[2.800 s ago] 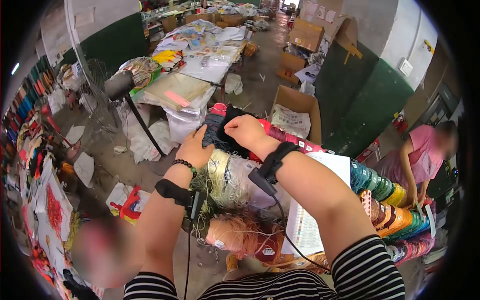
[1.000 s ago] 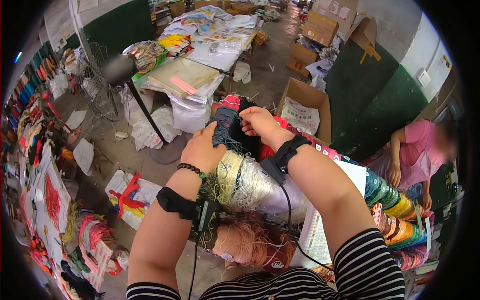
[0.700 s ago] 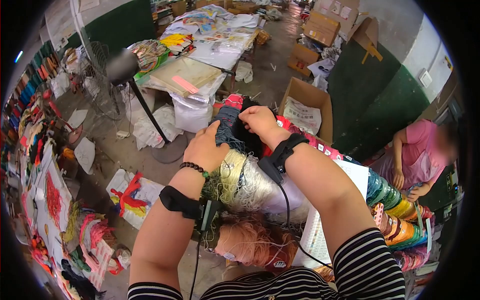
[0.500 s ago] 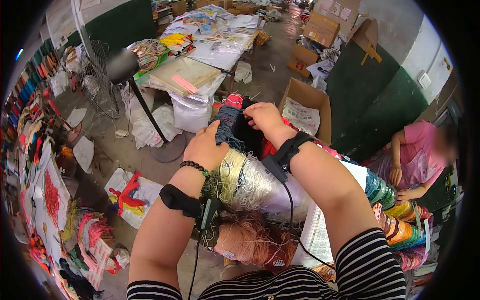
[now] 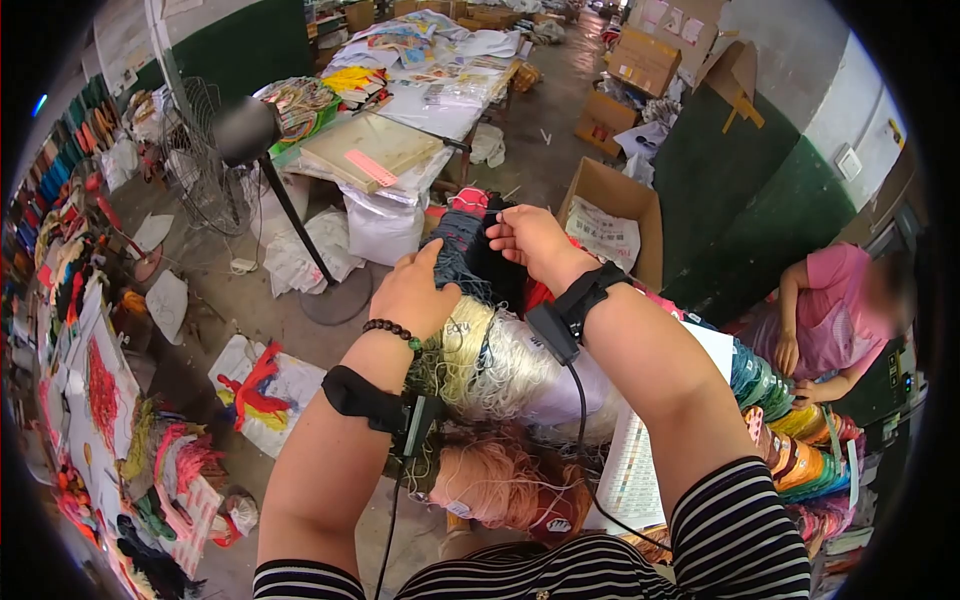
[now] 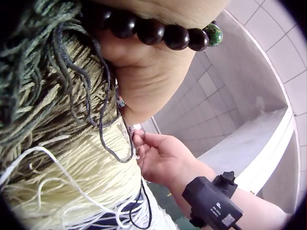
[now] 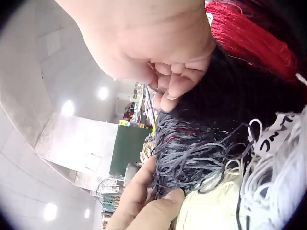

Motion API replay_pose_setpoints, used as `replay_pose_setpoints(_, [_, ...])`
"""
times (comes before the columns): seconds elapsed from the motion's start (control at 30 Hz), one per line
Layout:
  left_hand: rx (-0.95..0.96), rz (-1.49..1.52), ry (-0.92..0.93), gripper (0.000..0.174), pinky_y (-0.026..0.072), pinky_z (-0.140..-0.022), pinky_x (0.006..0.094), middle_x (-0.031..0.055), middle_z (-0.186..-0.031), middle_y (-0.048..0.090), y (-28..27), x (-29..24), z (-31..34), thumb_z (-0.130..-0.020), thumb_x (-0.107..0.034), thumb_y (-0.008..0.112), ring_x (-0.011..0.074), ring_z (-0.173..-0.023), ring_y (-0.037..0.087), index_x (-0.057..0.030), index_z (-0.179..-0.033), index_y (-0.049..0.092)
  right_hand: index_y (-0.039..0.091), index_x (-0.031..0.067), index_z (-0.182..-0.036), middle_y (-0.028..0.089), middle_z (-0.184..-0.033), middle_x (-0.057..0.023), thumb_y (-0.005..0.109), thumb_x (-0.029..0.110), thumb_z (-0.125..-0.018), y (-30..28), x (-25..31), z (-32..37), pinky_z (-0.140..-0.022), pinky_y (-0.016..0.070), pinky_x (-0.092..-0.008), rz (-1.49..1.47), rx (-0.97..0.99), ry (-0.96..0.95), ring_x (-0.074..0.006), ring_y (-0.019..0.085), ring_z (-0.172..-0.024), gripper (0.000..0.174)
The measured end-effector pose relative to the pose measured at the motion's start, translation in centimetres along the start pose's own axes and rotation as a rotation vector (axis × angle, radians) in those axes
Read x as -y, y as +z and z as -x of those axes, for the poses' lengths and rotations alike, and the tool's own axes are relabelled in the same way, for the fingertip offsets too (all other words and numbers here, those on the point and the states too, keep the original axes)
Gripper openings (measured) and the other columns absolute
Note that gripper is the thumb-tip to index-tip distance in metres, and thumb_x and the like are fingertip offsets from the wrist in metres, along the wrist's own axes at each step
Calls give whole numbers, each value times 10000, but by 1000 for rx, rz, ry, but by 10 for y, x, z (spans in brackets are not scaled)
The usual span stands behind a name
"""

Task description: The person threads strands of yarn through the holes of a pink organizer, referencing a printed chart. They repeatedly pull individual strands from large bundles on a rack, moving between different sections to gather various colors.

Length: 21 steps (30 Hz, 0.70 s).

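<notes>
My left hand (image 5: 412, 298) rests on a slate-grey skein of thread (image 5: 455, 250), its index finger and thumb spread along the near side. In the right wrist view, the thumb and index finger of that left hand (image 7: 152, 206) lie against the grey strands (image 7: 192, 153). My right hand (image 5: 530, 240) is over the black skein (image 5: 495, 265) beside the grey one, fingers curled, pinching a thin dark grey thread (image 7: 149, 96). Cream thread (image 5: 465, 340) and white thread (image 5: 520, 365) lie nearer me. In the left wrist view, the right hand (image 6: 160, 155) shows beyond the cream strands.
Peach thread (image 5: 480, 480) and a printed colour chart (image 5: 635, 470) lie near my body. More coloured skeins (image 5: 790, 430) run right, beside a person in pink (image 5: 830, 310). An open carton (image 5: 645, 215) stands beyond; a fan (image 5: 245, 130) and a table (image 5: 440, 110) stand left and ahead.
My right hand has shifted slightly right, away from the grey skein, over the black one. My left hand stays on the grey skein. The person in pink has moved their hands among the skeins.
</notes>
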<state>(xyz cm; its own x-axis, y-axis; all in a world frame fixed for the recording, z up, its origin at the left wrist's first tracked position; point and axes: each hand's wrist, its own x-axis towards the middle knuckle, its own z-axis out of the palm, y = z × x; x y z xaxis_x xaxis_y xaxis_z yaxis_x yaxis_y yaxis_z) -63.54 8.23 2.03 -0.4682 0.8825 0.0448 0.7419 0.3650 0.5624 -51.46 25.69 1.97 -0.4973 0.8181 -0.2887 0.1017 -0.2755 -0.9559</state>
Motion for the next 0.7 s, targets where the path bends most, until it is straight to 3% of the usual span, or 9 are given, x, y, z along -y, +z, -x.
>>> replay_pose_setpoints(0.23, [11,-2,-9,657,453,-982,425,167,-1325,521,-2,-2,1,-796,-279,595,334,-1180,541,-143,-1414,419,621,92,-859,583,-720,3,669,170,-856,0,-4,-5,-521,444,-237,175,-29,-62,-101,547,-592,91])
replay_pose_setpoints(0.43, [25,-5,-33,660,452,-985,421,165,-1337,514,-5,-5,2,-798,-278,600,331,-1187,538,-143,-1417,417,641,75,-867,583,-709,-6,658,154,-852,-1,-3,-9,-511,427,-240,399,-50,-85,-102,526,-574,82])
replay_pose_setpoints(0.53, [20,0,-25,659,452,-985,421,164,-1340,512,-4,-4,1,-800,-279,600,330,-1189,537,-143,-1418,416,639,97,-871,600,-757,5,643,172,-860,0,-1,-5,-509,407,-245,290,-72,-95,-99,531,-609,76])
replay_pose_setpoints(0.7, [21,-3,-25,655,453,-984,421,159,-1342,512,-3,-3,1,-801,-280,599,329,-1186,539,-144,-1416,418,633,143,-879,615,-841,33,612,191,-877,0,13,1,-624,395,-240,77,-67,-59,-80,532,-720,52])
